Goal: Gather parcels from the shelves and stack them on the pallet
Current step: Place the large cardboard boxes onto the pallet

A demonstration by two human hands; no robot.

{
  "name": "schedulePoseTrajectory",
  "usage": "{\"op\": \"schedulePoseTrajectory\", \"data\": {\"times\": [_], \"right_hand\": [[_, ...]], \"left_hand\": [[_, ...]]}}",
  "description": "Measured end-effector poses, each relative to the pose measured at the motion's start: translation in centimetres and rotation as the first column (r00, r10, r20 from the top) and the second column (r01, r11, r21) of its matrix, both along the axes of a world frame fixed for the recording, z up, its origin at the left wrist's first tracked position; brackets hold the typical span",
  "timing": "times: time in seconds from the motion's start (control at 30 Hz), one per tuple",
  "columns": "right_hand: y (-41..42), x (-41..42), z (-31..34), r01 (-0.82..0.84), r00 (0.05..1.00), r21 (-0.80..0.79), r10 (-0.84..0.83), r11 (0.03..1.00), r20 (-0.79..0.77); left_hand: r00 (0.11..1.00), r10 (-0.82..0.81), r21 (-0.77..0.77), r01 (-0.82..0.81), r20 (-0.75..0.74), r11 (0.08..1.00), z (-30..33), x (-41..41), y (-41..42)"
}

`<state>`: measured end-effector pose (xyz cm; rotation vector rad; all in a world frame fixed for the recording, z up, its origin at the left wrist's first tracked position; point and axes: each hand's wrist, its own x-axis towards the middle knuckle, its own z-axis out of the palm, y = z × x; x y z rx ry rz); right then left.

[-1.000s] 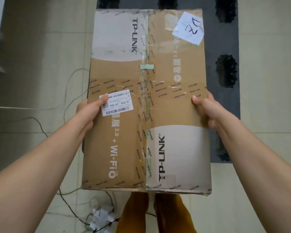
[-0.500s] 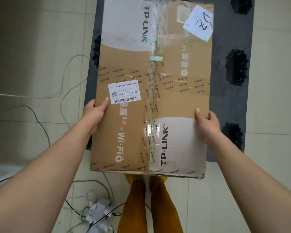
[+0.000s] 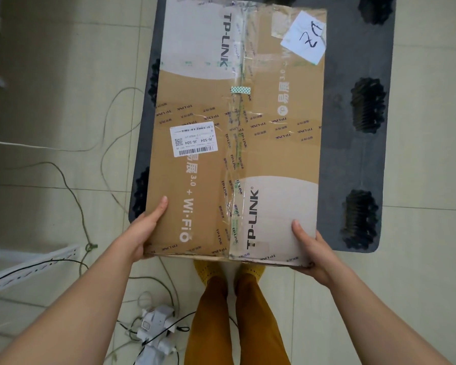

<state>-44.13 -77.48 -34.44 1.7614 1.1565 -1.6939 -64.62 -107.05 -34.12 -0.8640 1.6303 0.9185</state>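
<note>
A large brown cardboard parcel (image 3: 237, 143) printed TP-LINK, taped along its middle, carries a barcode label and a white note at its far right corner. It lies flat over the dark grey plastic pallet (image 3: 353, 159) on the floor. My left hand (image 3: 145, 230) grips its near left corner, thumb on top. My right hand (image 3: 309, 248) grips its near right corner, thumb on top and fingers underneath. The parcel's near edge overhangs the pallet toward my feet.
Loose cables (image 3: 90, 180) trail over the tiled floor on the left. A white power strip with plugs (image 3: 156, 327) lies by my left foot. A white perforated shelf rail (image 3: 29, 267) juts in at the left. My orange-trousered legs (image 3: 237, 320) stand just before the pallet.
The parcel has gone forward and down over the pallet. Both hands have slid back along its sides from the middle to the near corners.
</note>
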Motion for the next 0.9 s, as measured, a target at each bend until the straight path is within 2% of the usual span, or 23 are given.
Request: {"op": "schedulePoseTrajectory", "data": {"times": [0.2,0.43,0.63,0.83,0.9], "right_hand": [[0.0,-0.2,0.8,0.068,0.993,0.164,-0.051,0.984,-0.105],[3.1,-3.9,1.3,0.174,0.975,0.339,-0.112,0.925,-0.194],[5.6,-8.9,1.5,0.229,0.951,0.365,-0.128,0.902,-0.282],[7.0,-14.3,0.6,0.247,0.932,0.384,-0.11,0.89,-0.345],[7.3,-16.2,0.2,0.26,0.918,0.382,-0.104,0.887,-0.384]], "left_hand": [[0.978,0.006,-0.023,-0.011,-0.208,1.0,0.8,0.8,0.3],[0.883,0.05,-0.025,-0.07,-0.466,0.997,1.8,-0.1,3.0],[0.823,0.119,0.066,-0.099,-0.555,0.993,2.5,-4.7,4.6],[0.748,0.109,0.046,-0.104,-0.655,0.993,2.6,-10.2,7.2],[0.711,0.046,0.006,-0.058,-0.702,0.998,2.8,-12.2,8.4]]}}
